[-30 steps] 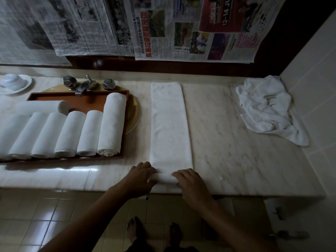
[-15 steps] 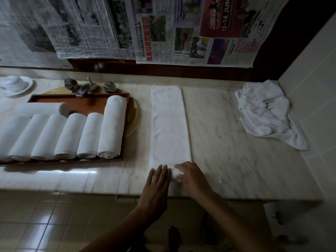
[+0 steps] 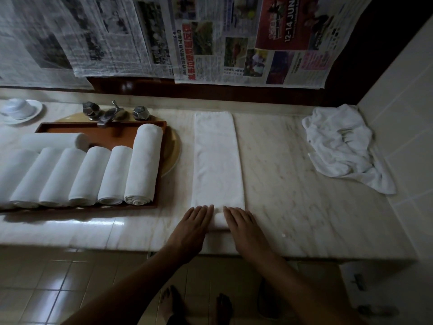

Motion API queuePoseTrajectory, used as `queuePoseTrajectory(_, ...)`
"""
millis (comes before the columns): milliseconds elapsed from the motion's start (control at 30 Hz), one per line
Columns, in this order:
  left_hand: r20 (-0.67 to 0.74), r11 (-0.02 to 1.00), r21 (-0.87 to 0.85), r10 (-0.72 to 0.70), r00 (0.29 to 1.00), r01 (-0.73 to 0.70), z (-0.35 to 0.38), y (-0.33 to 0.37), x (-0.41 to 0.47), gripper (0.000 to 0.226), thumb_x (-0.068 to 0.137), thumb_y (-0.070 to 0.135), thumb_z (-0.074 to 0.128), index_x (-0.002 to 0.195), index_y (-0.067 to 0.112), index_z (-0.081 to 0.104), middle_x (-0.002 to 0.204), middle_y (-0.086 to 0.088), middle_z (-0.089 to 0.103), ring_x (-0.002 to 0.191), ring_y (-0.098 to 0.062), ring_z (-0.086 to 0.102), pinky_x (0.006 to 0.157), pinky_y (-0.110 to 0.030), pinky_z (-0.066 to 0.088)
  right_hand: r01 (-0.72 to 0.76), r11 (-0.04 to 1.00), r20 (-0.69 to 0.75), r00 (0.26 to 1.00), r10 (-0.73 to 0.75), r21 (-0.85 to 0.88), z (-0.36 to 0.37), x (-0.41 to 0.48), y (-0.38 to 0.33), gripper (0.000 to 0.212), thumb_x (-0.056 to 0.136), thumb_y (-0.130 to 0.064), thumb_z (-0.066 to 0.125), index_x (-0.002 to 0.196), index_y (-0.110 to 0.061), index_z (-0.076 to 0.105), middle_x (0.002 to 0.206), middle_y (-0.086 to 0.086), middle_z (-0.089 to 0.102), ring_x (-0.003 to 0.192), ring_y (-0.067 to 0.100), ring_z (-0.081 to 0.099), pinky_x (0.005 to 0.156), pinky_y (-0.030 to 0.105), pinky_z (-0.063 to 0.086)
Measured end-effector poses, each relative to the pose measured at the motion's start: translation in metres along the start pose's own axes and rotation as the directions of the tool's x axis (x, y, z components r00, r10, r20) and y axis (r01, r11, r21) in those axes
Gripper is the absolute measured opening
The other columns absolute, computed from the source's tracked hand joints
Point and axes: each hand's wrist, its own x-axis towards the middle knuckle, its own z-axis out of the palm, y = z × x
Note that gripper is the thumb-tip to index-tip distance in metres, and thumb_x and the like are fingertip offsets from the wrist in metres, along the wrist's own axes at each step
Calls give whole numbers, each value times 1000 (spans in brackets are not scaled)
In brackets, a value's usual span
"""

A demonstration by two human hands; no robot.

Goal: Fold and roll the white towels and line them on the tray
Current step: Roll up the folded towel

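A white towel folded into a long strip (image 3: 216, 158) lies on the marble counter, running away from me. Its near end is rolled into a small roll (image 3: 219, 219). My left hand (image 3: 191, 227) and my right hand (image 3: 241, 227) lie flat on that roll with straight fingers, one on each side. To the left, a brown wooden tray (image 3: 161, 127) holds several rolled white towels (image 3: 144, 165) side by side, with one more roll lying crosswise behind them.
A crumpled white towel (image 3: 342, 146) lies at the counter's far right, by the tiled wall. Metal taps (image 3: 110, 113) and a yellow basin rim (image 3: 173, 151) sit behind the tray. A white cup on a saucer (image 3: 20, 110) is far left. Newspapers cover the back wall.
My hands went from curled fingers gripping the towel's near end to flat palms on the roll. The roll has moved a little further up the strip.
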Motion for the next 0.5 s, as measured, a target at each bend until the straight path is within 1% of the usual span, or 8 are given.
queuePoseTrajectory(33, 6, 1000, -12, 17, 1000, -17, 1, -2, -2, 80, 90, 16, 62, 159, 6, 22, 158, -16, 40, 145, -30, 41, 122, -43, 32, 16, 1000, 4, 1000, -16, -3, -1, -1, 1, 77, 67, -5, 76, 141, -2, 56, 133, 16, 63, 117, 33, 64, 100, 44, 54)
queuePoseTrajectory(133, -31, 991, -97, 88, 996, -90, 4, -7, -13, 71, 89, 15, 60, 154, 7, 32, 151, -15, 47, 139, -28, 47, 117, -40, 40, 114, 993, -49, 992, -116, -37, -2, -10, 3, 61, 74, -6, 67, 134, -4, 61, 122, 14, 69, 105, 30, 69, 91, 40, 59)
queuePoseTrajectory(200, -66, 974, -186, 116, 991, -127, 4, -9, -23, 59, 89, 16, 52, 146, 11, 39, 146, -10, 50, 134, -24, 50, 113, -33, 42, 120, 993, -57, 991, -119, -1, -3, -21, 4, 64, 67, -8, 83, 128, -6, 65, 117, 11, 71, 101, 26, 71, 86, 35, 60)
queuePoseTrajectory(267, -77, 954, -267, 117, 990, -133, 2, -11, -32, 49, 91, 24, 45, 139, 14, 45, 141, -4, 50, 122, -18, 52, 99, -20, 41, 106, 990, -38, 994, -103, 91, -3, -31, 6, 62, 68, -14, 87, 126, -11, 63, 118, 8, 69, 99, 24, 70, 82, 34, 60)
queuePoseTrajectory(300, -80, 946, -299, 104, 991, -123, 2, -11, -37, 46, 94, 29, 41, 138, 16, 47, 138, -1, 48, 113, -15, 52, 91, -15, 37, 99, 983, -25, 995, -97, 153, -3, -35, 7, 56, 76, -16, 82, 127, -14, 60, 123, 6, 65, 101, 25, 68, 82, 35, 59)
queuePoseTrajectory(367, -95, 939, -326, 86, 992, -112, 1, -11, -44, 44, 100, 38, 38, 139, 21, 49, 132, 4, 44, 101, -9, 46, 83, -15, 34, 84, 973, 8, 996, -88, 216, -6, -39, 8, 43, 91, -21, 69, 131, -18, 55, 131, 4, 54, 106, 25, 61, 84, 39, 56)
queuePoseTrajectory(433, -106, 948, -299, 79, 991, -107, 3, -10, -49, 46, 98, 39, 36, 139, 25, 50, 126, 6, 43, 98, -9, 41, 81, -20, 34, 54, 963, 44, 997, -68, 264, -11, -41, 8, 39, 97, -26, 63, 134, -19, 55, 133, 2, 49, 112, 23, 56, 89, 39, 52)
queuePoseTrajectory(500, -106, 953, -295, 42, 994, -71, 3, -8, -54, 50, 96, 40, 32, 140, 25, 50, 126, 7, 45, 99, -9, 41, 82, -19, 33, 4, 951, 92, 995, -34, 310, -18, -43, 7, 41, 100, -30, 60, 139, -19, 55, 135, 0, 49, 119, 20, 52, 96, 35, 48)
